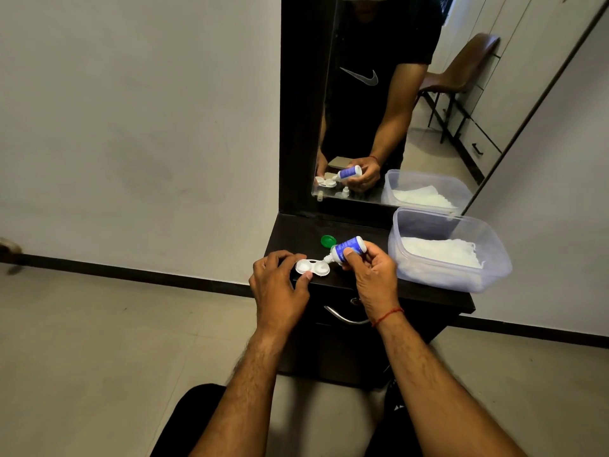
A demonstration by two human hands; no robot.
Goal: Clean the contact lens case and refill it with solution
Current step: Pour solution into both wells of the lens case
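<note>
A white contact lens case with two open wells lies on the dark dresser top. My left hand holds its left end between thumb and fingers. My right hand grips a small white solution bottle with a blue label, tilted down to the left. The bottle's nozzle sits over the case's right well. A green cap lies on the dresser just behind the bottle.
A clear plastic tub holding white tissue stands at the dresser's right end. A mirror rises behind, reflecting my hands and a chair. A drawer handle is below the top. Tiled floor lies to the left.
</note>
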